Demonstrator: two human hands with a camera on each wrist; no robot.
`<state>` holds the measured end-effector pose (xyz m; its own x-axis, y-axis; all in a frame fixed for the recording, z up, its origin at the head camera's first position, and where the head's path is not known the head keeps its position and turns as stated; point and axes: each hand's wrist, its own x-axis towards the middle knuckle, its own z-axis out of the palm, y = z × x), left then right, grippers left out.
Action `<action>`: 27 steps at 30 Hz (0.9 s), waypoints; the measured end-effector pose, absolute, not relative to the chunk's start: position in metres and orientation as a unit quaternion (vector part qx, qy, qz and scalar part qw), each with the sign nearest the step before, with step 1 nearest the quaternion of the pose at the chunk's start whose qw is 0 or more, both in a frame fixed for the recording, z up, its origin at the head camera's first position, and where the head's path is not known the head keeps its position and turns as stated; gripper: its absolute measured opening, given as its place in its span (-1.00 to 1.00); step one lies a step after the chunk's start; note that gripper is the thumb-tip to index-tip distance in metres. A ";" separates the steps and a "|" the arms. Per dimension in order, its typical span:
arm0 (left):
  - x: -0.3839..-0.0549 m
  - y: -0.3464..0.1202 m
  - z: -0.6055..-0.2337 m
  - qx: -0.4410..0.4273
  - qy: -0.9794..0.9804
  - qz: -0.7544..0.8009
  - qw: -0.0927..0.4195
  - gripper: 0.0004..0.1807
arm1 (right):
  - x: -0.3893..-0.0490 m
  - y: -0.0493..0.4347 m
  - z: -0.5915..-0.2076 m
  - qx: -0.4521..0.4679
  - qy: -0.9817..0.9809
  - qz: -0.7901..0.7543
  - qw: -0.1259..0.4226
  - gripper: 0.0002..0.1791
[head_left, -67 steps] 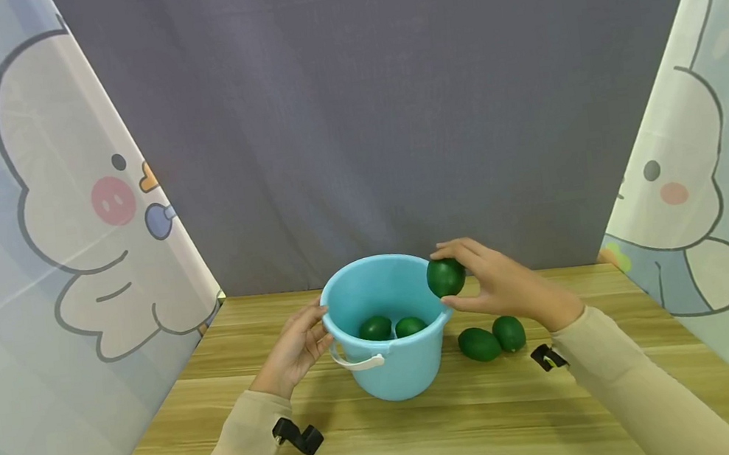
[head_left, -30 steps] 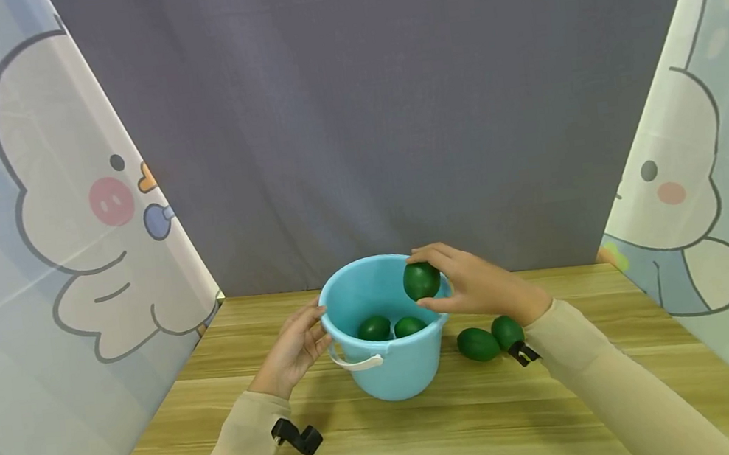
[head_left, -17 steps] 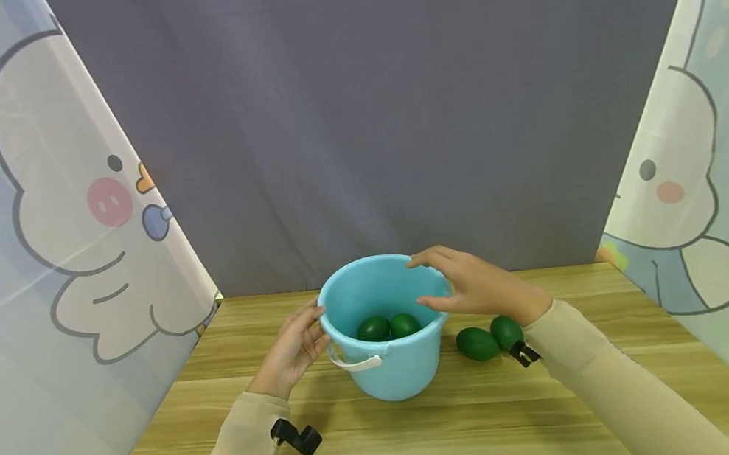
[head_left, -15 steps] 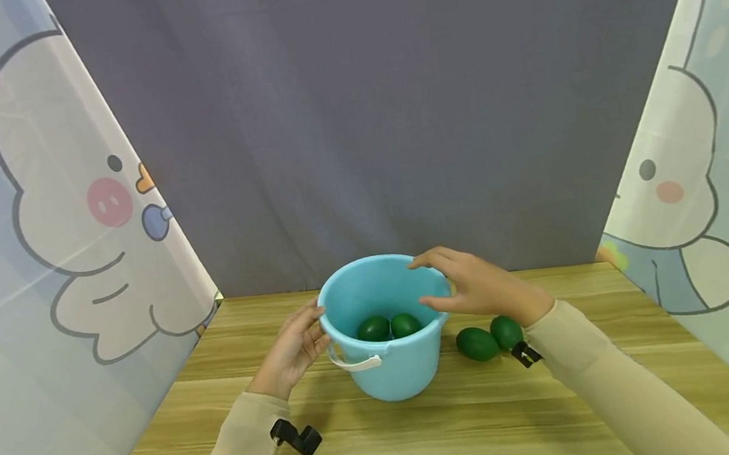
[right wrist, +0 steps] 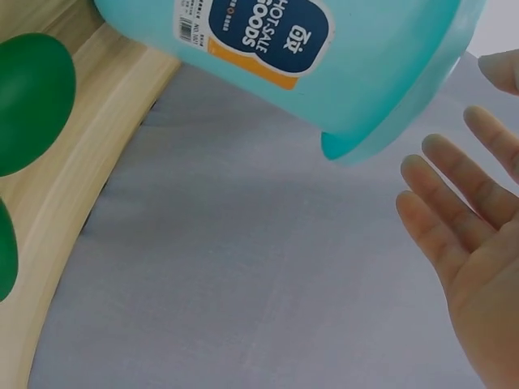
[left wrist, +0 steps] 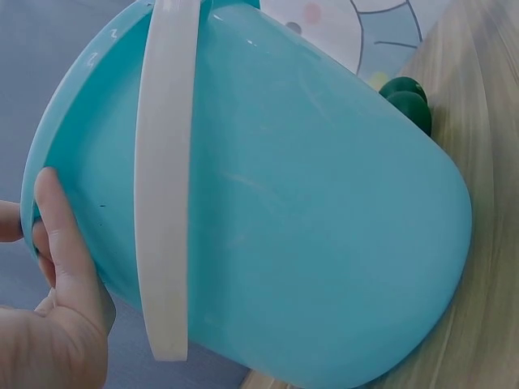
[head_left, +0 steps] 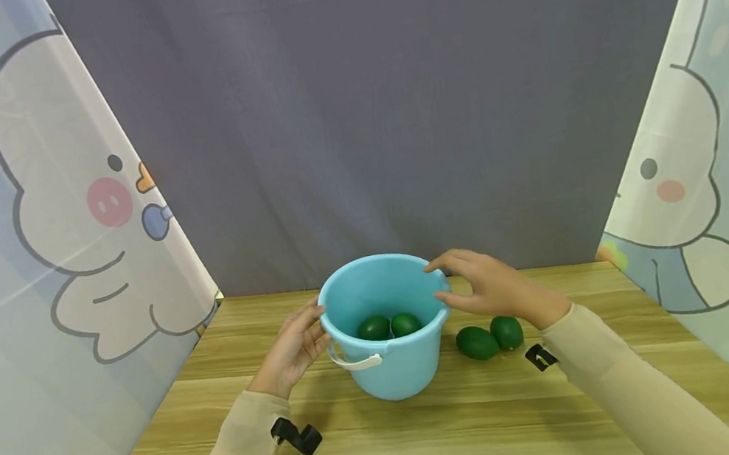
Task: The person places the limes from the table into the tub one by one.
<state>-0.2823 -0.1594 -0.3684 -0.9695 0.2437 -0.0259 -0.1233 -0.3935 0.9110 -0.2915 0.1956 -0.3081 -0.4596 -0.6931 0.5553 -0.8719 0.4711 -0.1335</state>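
Observation:
A light blue bucket [head_left: 396,369] with a white handle [head_left: 359,364] stands upright on the table. My left hand [head_left: 292,350] grips its left rim, thumb and fingers on either side, as the left wrist view shows. Inside, two smooth dark green egg-shaped fruits are visible, a left one [head_left: 373,327] and a right one [head_left: 406,323]; the front wall hides part of the bottom. My right hand [head_left: 493,284] hovers by the right rim, fingers spread and holding nothing. Two more such fruits, one [head_left: 477,343] and another [head_left: 507,332], lie touching on the table right of the bucket.
The wooden table [head_left: 388,447] ends at a grey cloth [head_left: 360,124] behind the bucket. Printed cartoon curtains [head_left: 69,214] flank both sides. Black wrist mounts [head_left: 296,436] sit on both sleeves. A label [right wrist: 272,32] is stuck to the bucket's right side.
My right hand carried a green fruit over the bucket, let it drop inside, and has since drawn back a little to the right. The right fruit in the bucket shifted slightly; my left hand stayed put.

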 end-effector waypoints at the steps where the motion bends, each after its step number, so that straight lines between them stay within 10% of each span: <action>1: -0.282 -0.159 -0.368 0.056 0.539 0.833 0.110 -0.42 | -0.291 0.197 -0.308 0.474 -0.827 0.205 0.222 -0.57; 27: -0.282 -0.159 -0.369 0.060 0.543 0.830 0.112 -0.42 | -0.289 0.227 -0.323 0.455 -0.826 0.217 0.253 -0.56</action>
